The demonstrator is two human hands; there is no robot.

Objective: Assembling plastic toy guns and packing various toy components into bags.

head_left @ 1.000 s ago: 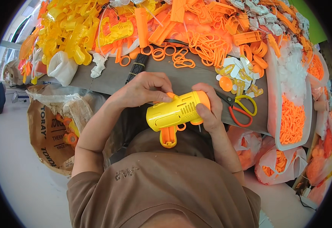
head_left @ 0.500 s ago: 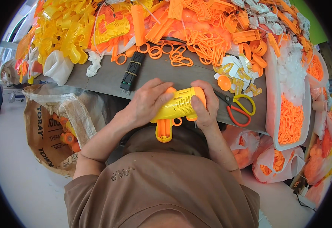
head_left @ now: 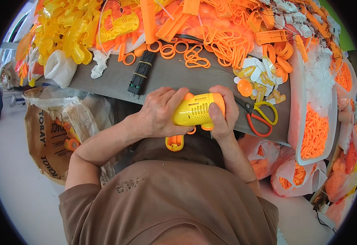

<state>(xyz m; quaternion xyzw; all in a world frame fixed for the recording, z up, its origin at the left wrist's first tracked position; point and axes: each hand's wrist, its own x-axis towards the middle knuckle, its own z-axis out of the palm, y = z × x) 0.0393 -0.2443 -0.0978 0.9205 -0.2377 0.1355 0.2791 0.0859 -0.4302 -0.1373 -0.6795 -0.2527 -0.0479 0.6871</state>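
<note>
Between my two hands is a yellow and orange plastic toy gun (head_left: pixel 194 111), held just off the table's front edge, above my lap. My left hand (head_left: pixel 161 112) wraps around its left part, with the thumb side over the yellow shell. At the other end, my right hand (head_left: pixel 224 114) grips the orange end cap. The orange-lined handle (head_left: pixel 174 143) points down toward me, and part of an orange ring trigger (head_left: pixel 192 130) shows beside it. My left hand hides the toy's left side.
Scissors with red and yellow handles (head_left: pixel 261 118) lie right of my hands. A black battery pack (head_left: pixel 141 73) sits behind them. Orange and yellow parts heap along the back. A long bin (head_left: pixel 293 134) stands right; an open paper sack (head_left: pixel 43 134) is at left.
My left hand has slid right along the toy and now covers more of its shell and handle. The toy has shifted slightly right, and my left elbow has swung outward.
</note>
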